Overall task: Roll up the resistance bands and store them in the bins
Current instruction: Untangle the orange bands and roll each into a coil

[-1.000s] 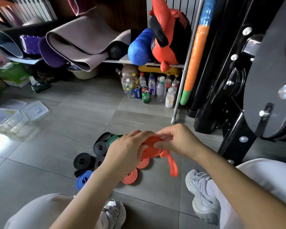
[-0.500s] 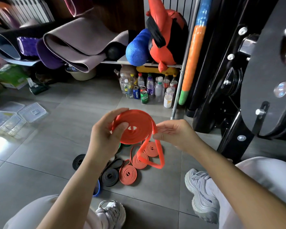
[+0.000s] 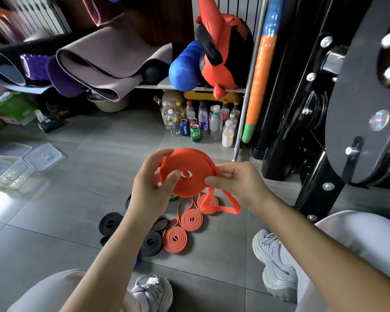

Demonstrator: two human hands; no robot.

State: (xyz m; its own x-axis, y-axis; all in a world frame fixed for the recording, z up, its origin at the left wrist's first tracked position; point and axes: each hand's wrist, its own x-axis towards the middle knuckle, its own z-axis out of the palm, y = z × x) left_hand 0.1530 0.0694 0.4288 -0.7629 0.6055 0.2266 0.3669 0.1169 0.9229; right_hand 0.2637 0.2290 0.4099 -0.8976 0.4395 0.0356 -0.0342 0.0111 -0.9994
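1. The orange resistance band (image 3: 194, 163) is up in the air above the floor, wound into a flat coil and held between both hands.
2. The left hand (image 3: 152, 190) grips the coil's left edge, fingers curled over its top rim and thumb pressed on its face.
3. The right hand (image 3: 236, 183) pinches the coil's right edge. A loose tail (image 3: 223, 208) hangs in a loop below it.
4. On the tiled floor (image 3: 77, 210) below lie 3 rolled orange bands (image 3: 191, 219), with rolled black bands (image 3: 109, 224) to their left.
5. The clear plastic bins (image 3: 7, 172) sit on the floor at far left, well apart from the bands.
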